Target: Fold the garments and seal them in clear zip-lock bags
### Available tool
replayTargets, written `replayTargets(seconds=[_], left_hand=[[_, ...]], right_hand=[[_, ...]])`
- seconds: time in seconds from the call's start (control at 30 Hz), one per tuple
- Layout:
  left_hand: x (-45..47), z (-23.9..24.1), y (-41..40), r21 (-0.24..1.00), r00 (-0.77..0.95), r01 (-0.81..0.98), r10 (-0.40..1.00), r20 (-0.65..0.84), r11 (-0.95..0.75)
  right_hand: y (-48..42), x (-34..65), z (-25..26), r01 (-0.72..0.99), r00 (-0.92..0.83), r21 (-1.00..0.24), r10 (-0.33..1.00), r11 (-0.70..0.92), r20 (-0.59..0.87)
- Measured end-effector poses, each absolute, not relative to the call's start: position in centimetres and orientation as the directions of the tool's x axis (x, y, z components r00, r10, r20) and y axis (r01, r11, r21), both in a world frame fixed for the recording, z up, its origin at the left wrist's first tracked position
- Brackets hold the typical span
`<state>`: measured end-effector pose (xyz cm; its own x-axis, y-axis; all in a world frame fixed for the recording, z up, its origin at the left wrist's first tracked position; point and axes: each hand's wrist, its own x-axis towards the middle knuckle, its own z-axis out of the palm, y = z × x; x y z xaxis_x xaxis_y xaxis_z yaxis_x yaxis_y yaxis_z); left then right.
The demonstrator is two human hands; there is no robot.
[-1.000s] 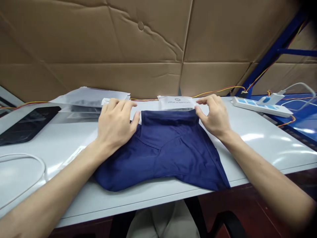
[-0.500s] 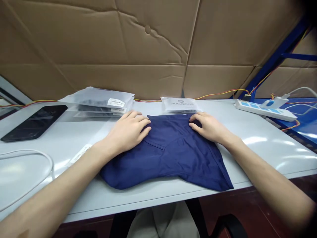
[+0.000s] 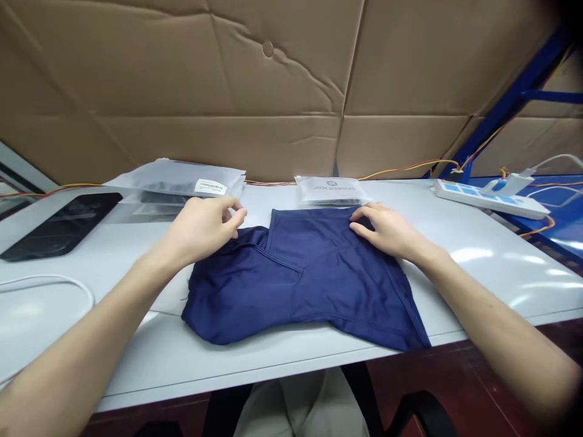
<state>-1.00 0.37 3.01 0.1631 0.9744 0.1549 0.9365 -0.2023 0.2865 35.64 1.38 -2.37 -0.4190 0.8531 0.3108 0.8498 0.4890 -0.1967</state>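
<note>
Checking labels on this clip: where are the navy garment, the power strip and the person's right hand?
Navy garment (image 3: 310, 273), head view, middle of cloth.
Power strip (image 3: 469, 197), head view, top face.
Right hand (image 3: 387, 230), head view, its back.

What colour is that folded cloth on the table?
The folded cloth is plain navy blue, as the head view shows.

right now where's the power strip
In the head view, the white power strip lies at the far right of the table, right of the right hand.

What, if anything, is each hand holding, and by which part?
Nothing clearly held: the right hand rests on the navy garment, the left hand hovers near it.
</note>
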Motion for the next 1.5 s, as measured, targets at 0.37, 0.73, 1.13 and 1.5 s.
replayTargets(seconds=[0.37,0.73,1.13,1.5], left_hand=[[-1.5,2.6,0.7,0.307,0.234,0.915,0.964,0.125,-0.262],[-0.7,2.4,0.1,0.197,0.274,0.908,0.879,0.391,-0.370],[-0.3,0.7,0.5,0.136,0.513,0.797,0.778,0.363,-0.589],[-0.1,0.5,0.4,0.230,0.523,0.791,0.821,0.230,-0.567]], right_hand=[[1.2,35.7,-2.4,0.838,-0.401,-0.235,0.848,0.493,0.347],[1.2,35.8,-2.1,0.871,-0.322,-0.210,0.838,0.445,0.440],[1.2,35.6,-2.4,0.866,-0.366,-0.211,0.862,0.454,0.351],[1.1,35.4,-2.3,0.837,-0.408,-0.227,0.844,0.498,0.349]])
